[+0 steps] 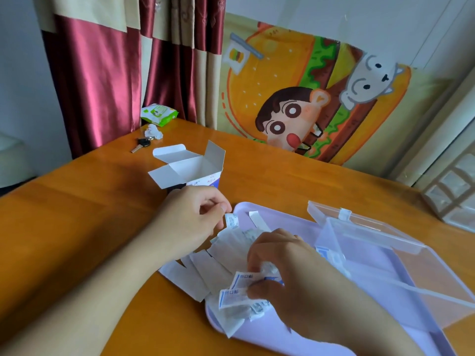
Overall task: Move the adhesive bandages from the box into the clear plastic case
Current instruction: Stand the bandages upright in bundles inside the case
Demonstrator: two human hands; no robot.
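The white bandage box stands open on the wooden table, its flaps spread. Several wrapped adhesive bandages lie fanned out across the left edge of a lilac tray. My left hand pinches one small bandage strip above the pile. My right hand grips a bunch of bandages with blue print over the tray. The clear plastic case sits open on the tray to the right, lid tilted back; a few bandages show through its left wall.
A key with a crumpled white bit and a green wipes packet lie at the table's far corner by red curtains. A cartoon cloth hangs behind. A small clear drawer unit stands at the right edge.
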